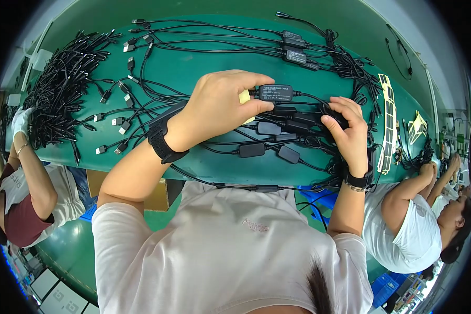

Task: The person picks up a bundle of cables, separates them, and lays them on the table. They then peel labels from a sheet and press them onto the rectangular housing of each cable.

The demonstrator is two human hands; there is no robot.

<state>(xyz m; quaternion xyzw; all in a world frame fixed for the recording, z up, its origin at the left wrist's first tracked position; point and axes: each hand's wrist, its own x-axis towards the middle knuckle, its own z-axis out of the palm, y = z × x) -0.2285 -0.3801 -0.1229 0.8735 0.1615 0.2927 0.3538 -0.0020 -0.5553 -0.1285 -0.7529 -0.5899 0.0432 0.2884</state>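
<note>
My left hand (217,104) pinches the flat black box of a USB cable (276,93) between thumb and fingertips, its printed label facing up. A small yellow piece (246,98) shows between those fingers. Close to the right of the box, my right hand (349,128) is curled, thumb and fingers around black cable; exactly which strand is hard to make out. Below the hands lie several more cables with black boxes (252,150), their USB plugs (124,125) spread toward the left.
A large heap of black cables (70,83) lies at the left of the green table (204,165). Cables with labelled boxes (295,56) stretch along the far side. A sheet of yellow-backed labels (387,125) lies at the right. Co-workers sit on both sides.
</note>
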